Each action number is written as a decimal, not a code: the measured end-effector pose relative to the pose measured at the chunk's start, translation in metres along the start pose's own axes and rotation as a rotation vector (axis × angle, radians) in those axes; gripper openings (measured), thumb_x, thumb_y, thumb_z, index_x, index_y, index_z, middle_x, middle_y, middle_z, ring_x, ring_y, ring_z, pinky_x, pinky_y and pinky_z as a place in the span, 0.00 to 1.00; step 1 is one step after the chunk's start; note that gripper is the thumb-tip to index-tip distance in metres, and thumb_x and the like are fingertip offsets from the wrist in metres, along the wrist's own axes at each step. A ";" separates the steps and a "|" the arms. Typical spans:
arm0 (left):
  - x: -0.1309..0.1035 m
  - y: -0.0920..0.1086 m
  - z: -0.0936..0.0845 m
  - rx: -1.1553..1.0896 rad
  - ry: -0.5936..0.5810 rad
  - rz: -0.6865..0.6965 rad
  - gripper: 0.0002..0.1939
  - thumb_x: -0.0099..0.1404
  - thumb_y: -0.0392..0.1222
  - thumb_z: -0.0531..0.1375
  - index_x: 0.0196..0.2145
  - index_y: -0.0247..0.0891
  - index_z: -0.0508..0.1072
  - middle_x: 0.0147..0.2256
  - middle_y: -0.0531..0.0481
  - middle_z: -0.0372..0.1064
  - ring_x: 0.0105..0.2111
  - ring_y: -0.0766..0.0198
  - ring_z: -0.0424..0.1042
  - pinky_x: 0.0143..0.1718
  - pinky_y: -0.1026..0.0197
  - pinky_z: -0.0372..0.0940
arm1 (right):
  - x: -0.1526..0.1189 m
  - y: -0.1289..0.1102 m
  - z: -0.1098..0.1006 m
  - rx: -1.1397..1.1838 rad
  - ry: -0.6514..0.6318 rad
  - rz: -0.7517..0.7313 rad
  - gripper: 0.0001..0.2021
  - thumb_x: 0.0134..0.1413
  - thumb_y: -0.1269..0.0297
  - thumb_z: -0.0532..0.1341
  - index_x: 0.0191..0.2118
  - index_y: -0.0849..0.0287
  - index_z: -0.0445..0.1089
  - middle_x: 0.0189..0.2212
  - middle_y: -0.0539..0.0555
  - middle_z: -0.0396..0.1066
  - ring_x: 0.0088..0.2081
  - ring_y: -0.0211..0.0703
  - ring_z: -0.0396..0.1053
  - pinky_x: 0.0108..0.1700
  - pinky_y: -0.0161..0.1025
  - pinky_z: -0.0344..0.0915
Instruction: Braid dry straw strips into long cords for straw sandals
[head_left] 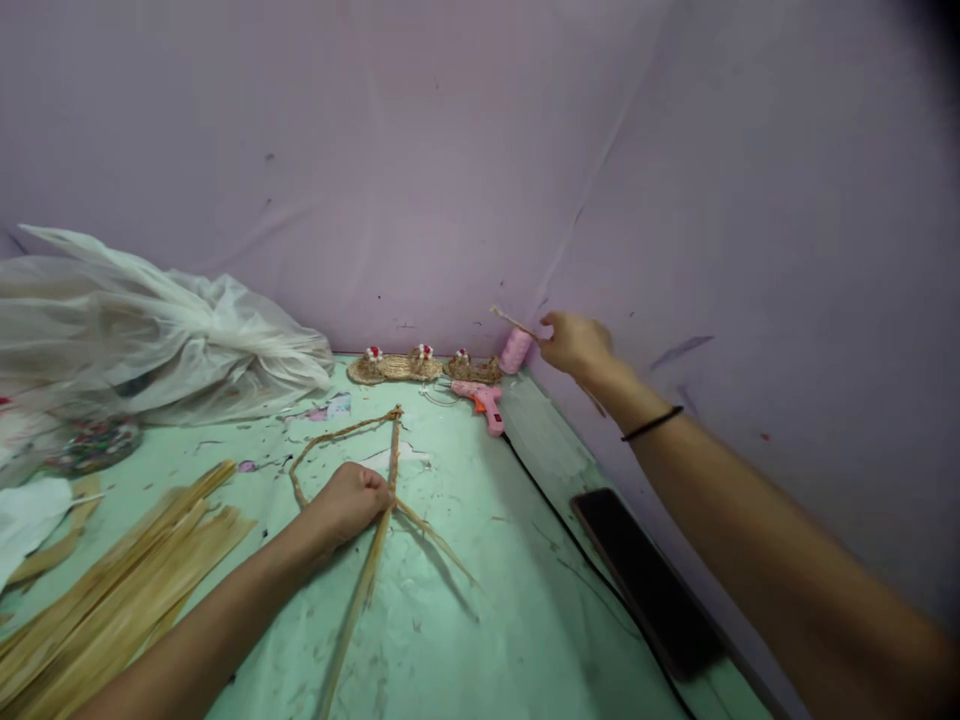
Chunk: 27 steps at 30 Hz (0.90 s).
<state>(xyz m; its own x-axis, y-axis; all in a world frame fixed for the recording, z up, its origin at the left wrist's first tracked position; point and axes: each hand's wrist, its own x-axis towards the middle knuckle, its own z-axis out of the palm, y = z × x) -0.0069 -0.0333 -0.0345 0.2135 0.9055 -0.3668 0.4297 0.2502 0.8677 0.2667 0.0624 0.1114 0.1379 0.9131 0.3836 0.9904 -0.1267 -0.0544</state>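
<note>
My left hand (360,500) is closed on a braided straw cord (394,450) near the middle of the green table. The braid loops up and round to the left of the hand, and loose strands spread out below and to the right of it. Raised at the right, by the wall corner, my right hand (574,342) pinches a thin straw strand (514,322), whose pale tip points up and left. Part of that strand hangs below the wrist. A pink thread spool (515,351) stands just left of this hand.
Flat dry straw strips (127,590) and a white plastic bag (187,335) lie left. Woven pieces with beads (396,368) sit along the wall near a pink glue gun (480,400). A dark phone (645,580) and cable lie right.
</note>
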 end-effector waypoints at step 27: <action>-0.020 0.026 -0.012 0.519 0.133 0.056 0.10 0.46 0.39 0.53 0.14 0.34 0.68 0.12 0.52 0.57 0.16 0.68 0.55 0.20 0.65 0.45 | -0.171 -0.121 0.105 1.259 -0.778 0.186 0.03 0.35 0.71 0.54 0.18 0.62 0.62 0.12 0.45 0.60 0.16 0.30 0.54 0.20 0.29 0.48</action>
<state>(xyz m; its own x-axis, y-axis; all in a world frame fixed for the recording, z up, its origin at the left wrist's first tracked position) -0.0104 -0.0412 -0.0003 0.1497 0.9566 -0.2500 0.8051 0.0289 0.5925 0.1229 -0.0372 -0.0447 -0.1776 0.9459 -0.2717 0.2528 -0.2230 -0.9415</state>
